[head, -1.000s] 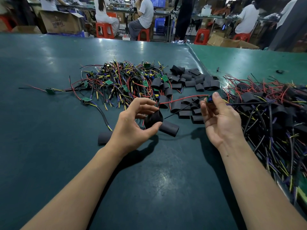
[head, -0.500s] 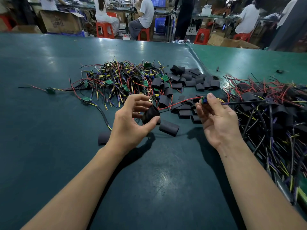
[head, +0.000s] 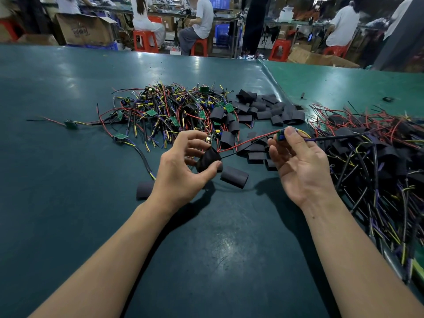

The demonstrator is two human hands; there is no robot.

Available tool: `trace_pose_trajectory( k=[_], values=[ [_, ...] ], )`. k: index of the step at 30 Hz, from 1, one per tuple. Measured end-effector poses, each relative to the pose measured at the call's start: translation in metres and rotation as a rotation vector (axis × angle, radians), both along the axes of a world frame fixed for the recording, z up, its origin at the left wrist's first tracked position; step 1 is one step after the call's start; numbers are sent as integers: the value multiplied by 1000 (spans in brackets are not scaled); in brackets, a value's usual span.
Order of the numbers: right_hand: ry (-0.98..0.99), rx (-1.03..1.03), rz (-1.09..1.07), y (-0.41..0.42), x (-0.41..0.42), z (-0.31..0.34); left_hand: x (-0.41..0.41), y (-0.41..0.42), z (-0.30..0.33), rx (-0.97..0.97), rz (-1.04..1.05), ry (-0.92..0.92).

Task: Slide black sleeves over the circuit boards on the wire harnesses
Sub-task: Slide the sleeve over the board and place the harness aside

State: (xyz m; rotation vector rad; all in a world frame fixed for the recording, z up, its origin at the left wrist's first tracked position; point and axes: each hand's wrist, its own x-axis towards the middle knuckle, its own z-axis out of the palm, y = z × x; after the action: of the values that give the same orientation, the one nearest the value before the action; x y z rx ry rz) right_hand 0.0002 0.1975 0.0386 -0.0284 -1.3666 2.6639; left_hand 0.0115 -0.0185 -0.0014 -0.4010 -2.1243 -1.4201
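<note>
We've got a black sleeve (head: 207,159) pinched in our left hand (head: 181,173), thumb under, fingers curled over, so half of it is hidden. Our right hand (head: 300,166) pinches a small circuit board (head: 280,135) at the fingertips, mostly covered; its red and black wires (head: 247,143) run to the sleeve's mouth. Can't tell if they're inside yet. Spare sleeves (head: 263,111) sit beyond on the green table (head: 68,203).

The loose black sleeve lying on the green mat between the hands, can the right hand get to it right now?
Probably not directly: the right hand pinches a small circuit board, so its fingers are busy, though nothing covers the loose black sleeve.
</note>
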Motion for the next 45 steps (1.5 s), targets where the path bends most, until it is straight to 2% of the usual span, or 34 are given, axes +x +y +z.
trace_pose_trajectory(
  k=[24, 45],
  values=[
    [63, 52, 179, 2, 5, 1, 0, -1, 1, -12, 31, -112],
    [95, 86, 290, 7, 6, 2, -1, -2, -1, -9, 42, -84]
  ],
)
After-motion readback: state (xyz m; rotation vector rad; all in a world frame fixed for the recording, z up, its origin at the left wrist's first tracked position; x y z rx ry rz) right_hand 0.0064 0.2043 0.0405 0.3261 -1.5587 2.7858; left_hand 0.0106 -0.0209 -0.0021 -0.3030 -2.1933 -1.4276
